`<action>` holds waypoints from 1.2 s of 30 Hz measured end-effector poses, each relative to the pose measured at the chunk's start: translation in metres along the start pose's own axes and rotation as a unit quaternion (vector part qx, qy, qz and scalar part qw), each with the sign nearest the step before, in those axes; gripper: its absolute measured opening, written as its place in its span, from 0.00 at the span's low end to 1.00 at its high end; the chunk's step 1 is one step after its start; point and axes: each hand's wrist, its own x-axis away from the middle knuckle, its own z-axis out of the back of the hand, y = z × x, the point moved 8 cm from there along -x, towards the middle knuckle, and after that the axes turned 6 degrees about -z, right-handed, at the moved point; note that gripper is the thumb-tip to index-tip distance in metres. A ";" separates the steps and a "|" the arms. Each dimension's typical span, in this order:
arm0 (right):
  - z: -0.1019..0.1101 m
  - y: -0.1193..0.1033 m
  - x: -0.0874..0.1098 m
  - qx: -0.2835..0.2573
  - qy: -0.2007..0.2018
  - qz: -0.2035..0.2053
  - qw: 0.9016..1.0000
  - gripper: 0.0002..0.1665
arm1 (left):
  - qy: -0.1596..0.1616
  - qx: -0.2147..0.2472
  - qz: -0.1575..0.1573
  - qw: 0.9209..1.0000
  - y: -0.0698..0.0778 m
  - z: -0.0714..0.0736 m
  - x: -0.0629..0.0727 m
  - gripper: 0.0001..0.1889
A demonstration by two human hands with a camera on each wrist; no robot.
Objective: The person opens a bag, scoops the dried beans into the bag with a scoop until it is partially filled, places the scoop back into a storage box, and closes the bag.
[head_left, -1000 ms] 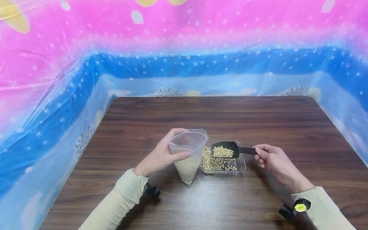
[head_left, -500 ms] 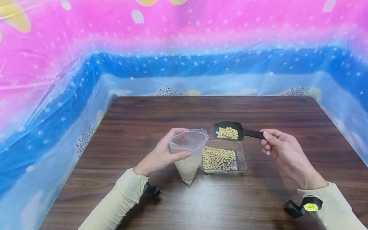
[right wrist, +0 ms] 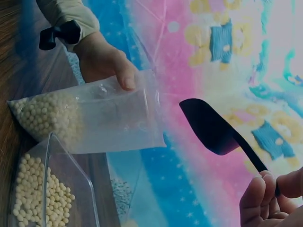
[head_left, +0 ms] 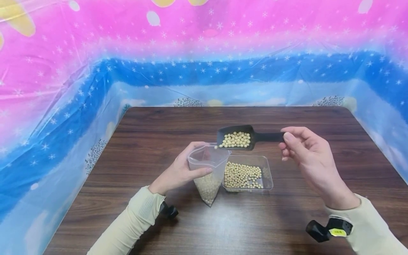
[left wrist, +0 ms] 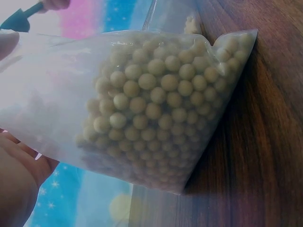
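Note:
My left hand [head_left: 180,170] grips a clear zip bag [head_left: 208,182] near its mouth, thumb in front, keeping the top spread. Pale round beans, like soybeans, fill the lower part of the bag [left wrist: 151,109], whose bottom meets the table in the left wrist view. My right hand [head_left: 310,159] pinches the handle of a black scoop [head_left: 251,132] between thumb and fingers. A heap of beans [head_left: 237,140] lies in the scoop, and its front lip overlaps the bag's far rim in the head view. One bean [head_left: 215,147] shows at that lip, over the bag's mouth.
Right beside the bag stands a clear rectangular container [head_left: 269,177] part filled with the same beans [head_left: 240,175]. Everything rests on a dark wood table [head_left: 159,124]. A pink and blue patterned cloth [head_left: 204,71] surrounds its back and sides.
My right hand has raised the loaded scoop out of the container, then brought it leftward to the bag's mouth. My left hand and the bag have stayed in place.

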 end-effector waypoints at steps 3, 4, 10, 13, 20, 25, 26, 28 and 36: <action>-0.004 -0.007 0.000 0.043 0.021 0.021 0.999 0.09 | -0.001 0.002 -0.006 1.000 0.001 0.000 0.000 0.31; -0.005 -0.008 0.001 0.056 0.027 0.029 0.998 0.09 | -0.002 0.003 -0.007 1.000 0.001 0.000 0.000 0.31; -0.011 -0.016 0.003 0.103 0.045 0.064 0.992 0.12 | -0.001 0.007 -0.005 1.000 0.000 0.000 0.000 0.32; -0.013 -0.019 0.005 0.123 0.050 0.084 0.988 0.11 | -0.001 0.006 -0.006 1.000 -0.001 0.000 0.000 0.32; -0.021 -0.030 0.013 0.216 0.062 0.148 0.963 0.10 | -0.001 0.012 -0.008 1.000 -0.002 0.000 0.000 0.32; -0.036 -0.047 0.029 0.268 0.083 0.276 0.919 0.09 | 0.001 0.014 -0.004 1.000 -0.004 0.000 0.001 0.32; -0.038 -0.054 0.033 0.263 0.100 0.320 0.905 0.09 | 0.003 0.010 -0.003 1.000 -0.004 0.001 0.001 0.32; -0.042 -0.066 0.045 0.263 0.143 0.405 0.864 0.13 | 0.006 0.004 -0.001 1.000 -0.005 0.001 0.001 0.32; -0.056 -0.049 0.050 0.469 0.098 0.467 0.743 0.17 | 0.007 -0.001 0.002 1.000 -0.004 0.001 0.001 0.32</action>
